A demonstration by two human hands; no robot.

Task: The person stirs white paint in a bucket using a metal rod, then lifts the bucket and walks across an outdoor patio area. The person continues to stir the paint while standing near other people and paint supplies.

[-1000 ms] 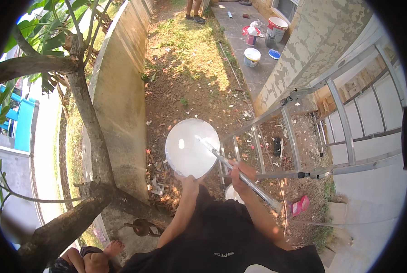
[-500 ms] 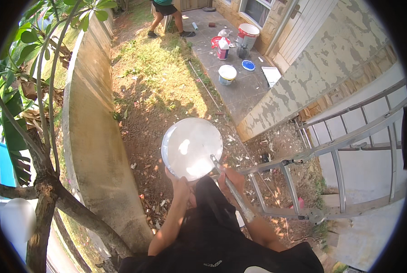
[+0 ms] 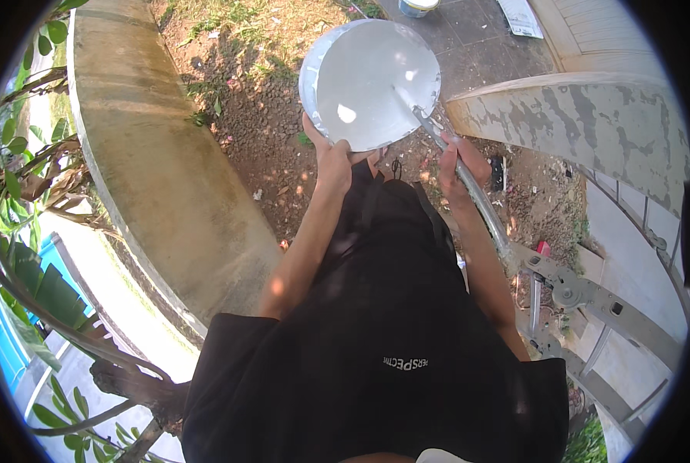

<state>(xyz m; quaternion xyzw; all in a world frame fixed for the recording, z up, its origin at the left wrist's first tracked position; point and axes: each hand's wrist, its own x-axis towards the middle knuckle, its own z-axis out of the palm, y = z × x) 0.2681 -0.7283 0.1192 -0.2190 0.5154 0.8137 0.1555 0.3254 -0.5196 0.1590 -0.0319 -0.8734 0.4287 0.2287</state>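
A round white bucket point(image 3: 310, 81), tilted toward me, holds smooth white paint point(image 3: 360, 89). My left hand point(image 3: 333, 162) is closed on its near left side, fingers partly hidden beneath it. My right hand point(image 3: 464, 162) grips a long grey metal rod point(image 3: 480, 193) smeared with white. The rod's far end dips into the paint, right of the middle. Its other end slants back along my right forearm.
A low concrete wall point(image 3: 152, 147) curves along my left. On the right stand a peeling grey wall point(image 3: 561, 112) and a metal ladder point(image 3: 622, 309). Ahead, a paint bucket point(image 3: 418, 6) and a white sheet point(image 3: 521, 17) lie on grey tiles point(image 3: 468, 46). Tree branches point(image 3: 98, 339) reach in at lower left.
The view has tilted further down, so the bucket and both hands appear higher and further right. Both hands keep their grips. The person at the far end has left the picture.
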